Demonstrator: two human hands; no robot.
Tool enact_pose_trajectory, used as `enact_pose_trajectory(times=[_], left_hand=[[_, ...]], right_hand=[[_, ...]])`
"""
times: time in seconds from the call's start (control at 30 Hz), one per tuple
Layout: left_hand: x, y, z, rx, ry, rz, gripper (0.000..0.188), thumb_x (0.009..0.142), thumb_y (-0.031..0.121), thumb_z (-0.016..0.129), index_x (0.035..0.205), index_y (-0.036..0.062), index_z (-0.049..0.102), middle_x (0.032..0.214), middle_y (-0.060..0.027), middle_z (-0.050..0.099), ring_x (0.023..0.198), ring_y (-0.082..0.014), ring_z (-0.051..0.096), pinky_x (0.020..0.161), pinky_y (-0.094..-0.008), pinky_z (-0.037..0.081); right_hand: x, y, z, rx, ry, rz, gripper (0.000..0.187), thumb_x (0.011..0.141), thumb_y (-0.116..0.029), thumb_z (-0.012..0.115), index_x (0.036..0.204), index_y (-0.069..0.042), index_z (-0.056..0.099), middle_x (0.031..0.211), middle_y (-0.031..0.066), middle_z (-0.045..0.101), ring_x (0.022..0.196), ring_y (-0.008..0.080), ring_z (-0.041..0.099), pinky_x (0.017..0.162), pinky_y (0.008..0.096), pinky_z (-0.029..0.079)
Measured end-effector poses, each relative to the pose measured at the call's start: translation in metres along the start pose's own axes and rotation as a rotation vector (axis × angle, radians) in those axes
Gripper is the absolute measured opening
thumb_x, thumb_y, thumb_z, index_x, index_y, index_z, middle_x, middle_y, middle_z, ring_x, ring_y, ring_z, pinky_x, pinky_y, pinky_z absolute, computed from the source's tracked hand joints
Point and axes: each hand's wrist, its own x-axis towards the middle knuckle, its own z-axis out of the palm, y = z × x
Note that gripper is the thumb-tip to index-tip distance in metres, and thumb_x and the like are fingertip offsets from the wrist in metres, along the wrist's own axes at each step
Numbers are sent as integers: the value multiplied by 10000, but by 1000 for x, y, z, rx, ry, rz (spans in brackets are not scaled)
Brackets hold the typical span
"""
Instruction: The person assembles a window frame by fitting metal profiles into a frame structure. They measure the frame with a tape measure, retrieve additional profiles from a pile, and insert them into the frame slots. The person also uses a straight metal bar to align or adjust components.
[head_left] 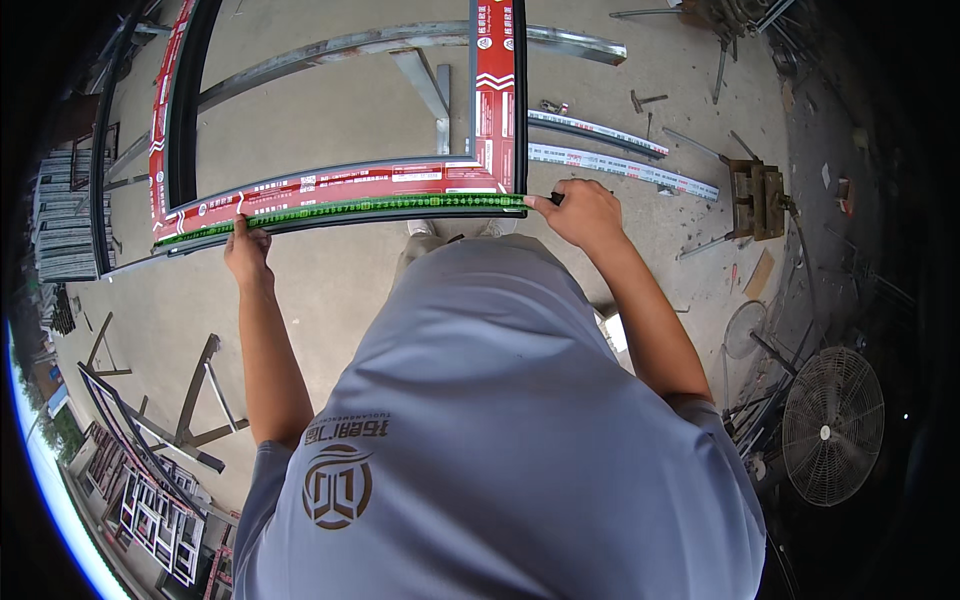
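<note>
A green tape measure blade (400,208) is stretched along the near edge of a dark window or door frame (520,110) covered with red protective film. My right hand (588,215) is closed at the frame's right corner, its thumb and fingers gripping the tape's right end. A small black part shows between those fingers; the rest of what they hold is hidden. Farther left, my left hand (248,252) has its fingers bent at the near edge, pinching the tape against the frame, fingertips on the red film. The tape continues left past this hand to the left corner.
Metal support beams (400,42) lie under the frame. Film-wrapped profiles (620,168) extend to its right, near a rusty metal stand (756,200). A large round fan (833,426) stands at lower right. Angled metal stands (195,395) and stacked frames (160,520) occupy the left.
</note>
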Motion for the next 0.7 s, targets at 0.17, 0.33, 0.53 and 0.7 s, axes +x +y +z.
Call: enact_pose_trajectory(times=[0.17,0.33,0.53,0.7], left_hand=[[5,2,-4,32,-34,13,228,1039,270,606,943,63,599,609,-5,532,533,-104,453,534,-248,406],[2,6,-1,80,25,-22,245,1040,300,594,962,68,617,608,-10,531,535,-110,457,547,-264,435],[2,10,-1,91,12,-59,265,1042,306,588,893,88,581,602,-13,531,536,-117,466,554,-283,462],[6,8,-3,119,4,-51,292,1045,304,584,843,93,564,604,-14,531,536,-119,469,553,-292,469]], right_hand=[[3,7,3,11,8,17,551,819,-580,736,835,-30,759,875,164,733,947,347,690,821,437,544],[2,14,14,-4,22,5,572,851,-626,684,864,-60,766,929,159,733,989,332,684,840,451,536],[1,14,15,25,5,10,547,826,-584,724,868,-41,767,929,170,739,977,339,694,827,446,547],[0,12,10,33,-17,21,546,824,-572,730,897,-32,769,953,177,744,1000,340,695,837,439,551]])
